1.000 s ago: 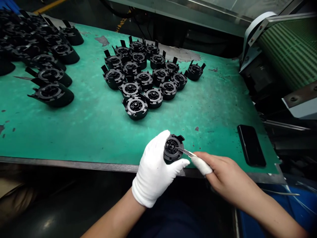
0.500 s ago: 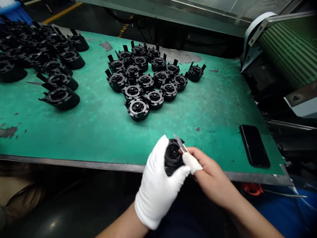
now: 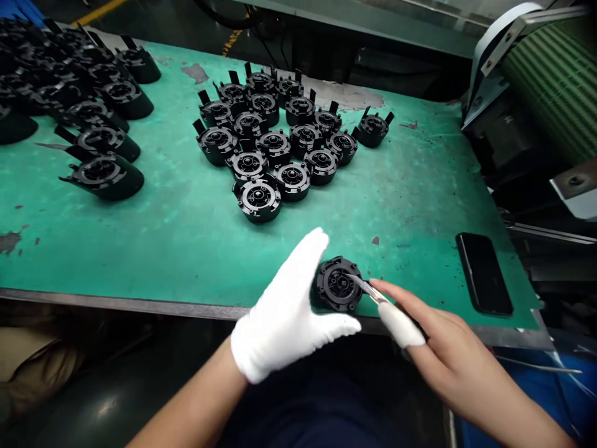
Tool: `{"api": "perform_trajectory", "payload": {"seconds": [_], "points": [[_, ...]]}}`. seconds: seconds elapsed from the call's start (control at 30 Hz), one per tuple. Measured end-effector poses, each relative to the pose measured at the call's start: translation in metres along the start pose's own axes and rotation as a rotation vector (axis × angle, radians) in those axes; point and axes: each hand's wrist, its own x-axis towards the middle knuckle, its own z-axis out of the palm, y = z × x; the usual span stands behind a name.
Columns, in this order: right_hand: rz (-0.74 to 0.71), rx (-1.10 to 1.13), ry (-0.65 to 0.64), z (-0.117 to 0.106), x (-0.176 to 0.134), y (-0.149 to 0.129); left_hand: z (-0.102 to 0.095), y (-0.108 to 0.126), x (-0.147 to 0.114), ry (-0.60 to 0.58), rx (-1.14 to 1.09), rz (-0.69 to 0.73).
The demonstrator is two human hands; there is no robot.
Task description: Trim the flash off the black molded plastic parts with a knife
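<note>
Fingers of gloved left hand (image 3: 284, 317) around unmarked black part (image 3: 339, 284); right hand (image 3: 438, 348) fingers pinching blade (image 3: 366, 288).

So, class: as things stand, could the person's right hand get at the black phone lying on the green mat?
Probably yes. The phone lies flat on the mat, just beyond the right hand, with bare mat between. But that hand grips a small blade, so picking it up would be awkward.
</note>
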Motion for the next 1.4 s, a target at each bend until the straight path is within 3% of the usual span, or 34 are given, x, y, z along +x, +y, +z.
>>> {"api": "perform_trajectory", "payload": {"seconds": [0.1, 0.17, 0.3, 0.43, 0.67, 1.07, 1.4], "points": [[-0.025, -0.054, 0.052, 0.010, -0.016, -0.004, -0.007, -0.008, 0.025, -0.173, -0.028, 0.048], [-0.023, -0.038, 0.039, 0.017, -0.018, -0.005, -0.006, -0.006, 0.030, -0.195, -0.055, 0.062], [0.040, -0.036, 0.018, 0.019, -0.012, 0.002, 0.004, 0.003, 0.020, -0.023, -0.070, 0.029], [-0.023, -0.046, -0.025, 0.011, 0.000, 0.012, 0.012, 0.009, 0.008, 0.108, -0.103, -0.028], [-0.088, -0.209, -0.093, 0.000, 0.022, 0.013, 0.014, 0.011, 0.009, 0.135, -0.125, -0.046], [-0.084, -0.245, -0.091, 0.001, 0.021, 0.014, 0.015, 0.009, 0.009, 0.117, -0.135, -0.042], [-0.079, -0.077, -0.155, 0.003, 0.009, 0.006, 0.016, 0.010, 0.007, 0.145, -0.116, -0.017]]}}
